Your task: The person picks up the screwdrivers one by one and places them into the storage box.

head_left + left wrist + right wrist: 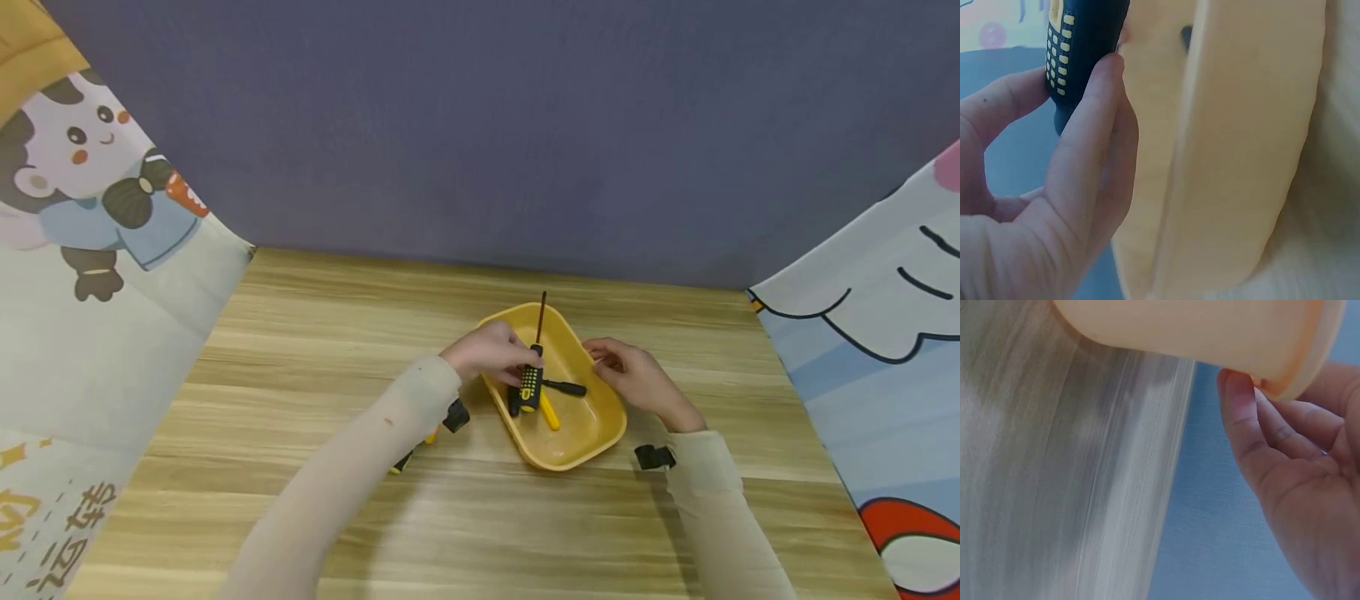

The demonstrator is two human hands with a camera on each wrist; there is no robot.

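A screwdriver point(532, 385) with a black and yellow dotted handle is pinched between the thumb and fingers of my left hand point(491, 350). Its thin shaft points away from me, above a yellow plastic tray point(573, 450). The left wrist view shows the thumb and fingers on the handle point(1082, 53) beside the tray wall. On the tray's right side, my right hand point(637, 379) grips the rim; the right wrist view has the thumb point(1239, 403) under the rim and other fingers behind. Inside the tray lie a black-handled tool point(567, 388) and a yellow handle point(551, 412).
On the wooden table point(510, 533), a black and yellow tool end point(401, 463) shows partly behind my left forearm. Black wrist mounts sit at the left wrist point(455, 415) and right wrist point(652, 457). A dark blue-grey wall point(480, 142) closes off the back.
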